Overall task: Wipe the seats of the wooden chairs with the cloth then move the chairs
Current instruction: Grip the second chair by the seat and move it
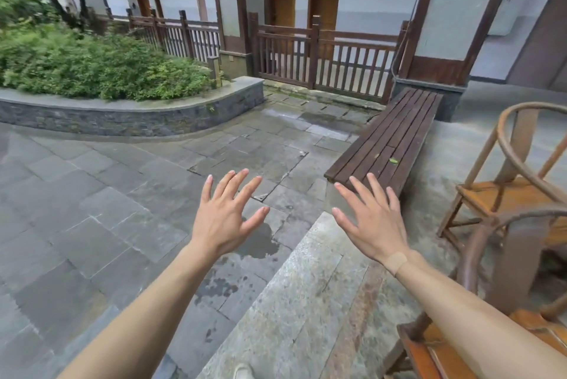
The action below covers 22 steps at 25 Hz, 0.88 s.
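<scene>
Two wooden chairs stand to the right of the hands: the far chair (pixel 503 194) beyond the right hand (pixel 371 225), the near chair (pixel 497 302) under that forearm. Both grips are released, fingers spread, grasping nothing; the left hand (pixel 224 219) hovers beside the right over wet paving (pixel 92 209). A slatted bench (pixel 389 139) lies ahead of them.

Two wooden chairs are standing at the right edge of the view; the farther chair (pixel 509 188) is showing an orange-brown seat, slim legs and a curved horseshoe rail around an upright back splat; the nearer chair (pixel 503 311) is sitting just in front of it, darker in its rounded arm, its glossy orange seat partly cut off by the frame.
</scene>
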Each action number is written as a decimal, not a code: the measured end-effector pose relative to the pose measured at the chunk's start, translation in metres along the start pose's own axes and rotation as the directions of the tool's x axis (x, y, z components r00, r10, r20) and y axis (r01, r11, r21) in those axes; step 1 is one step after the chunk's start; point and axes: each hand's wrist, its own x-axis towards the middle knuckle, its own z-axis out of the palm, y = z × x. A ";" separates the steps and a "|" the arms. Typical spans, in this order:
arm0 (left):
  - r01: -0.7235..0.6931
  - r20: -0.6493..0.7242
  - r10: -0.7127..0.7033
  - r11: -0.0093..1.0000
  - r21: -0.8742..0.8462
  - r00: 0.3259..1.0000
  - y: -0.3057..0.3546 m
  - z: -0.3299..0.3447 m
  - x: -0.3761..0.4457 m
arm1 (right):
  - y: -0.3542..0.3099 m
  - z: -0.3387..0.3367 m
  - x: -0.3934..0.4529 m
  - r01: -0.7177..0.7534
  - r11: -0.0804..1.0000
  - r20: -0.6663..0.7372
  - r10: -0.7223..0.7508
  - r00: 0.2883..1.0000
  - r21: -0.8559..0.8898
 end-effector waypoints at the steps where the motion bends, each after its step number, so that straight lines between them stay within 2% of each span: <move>1: -0.020 -0.008 0.020 1.000 0.001 1.000 -0.009 0.018 0.027 | 0.007 0.011 0.023 -0.014 1.000 -0.007 0.014 1.000 -0.005; 7: -0.163 -0.011 0.162 0.985 -0.055 0.987 -0.058 0.115 0.209 | 0.052 0.064 0.173 -0.157 0.986 -0.040 0.155 0.987 -0.062; 11: -0.261 0.011 0.265 0.956 -0.136 0.964 -0.052 0.174 0.325 | 0.100 0.085 0.243 -0.289 0.953 -0.041 0.287 0.957 -0.086; 18: -0.444 0.040 0.467 0.861 -0.248 0.883 0.022 0.282 0.479 | 0.214 0.122 0.322 -0.469 0.872 -0.058 0.466 0.883 -0.139; 22: -0.562 0.020 0.592 0.775 -0.288 0.806 0.105 0.345 0.575 | 0.312 0.136 0.365 -0.570 0.805 -0.113 0.559 0.821 -0.162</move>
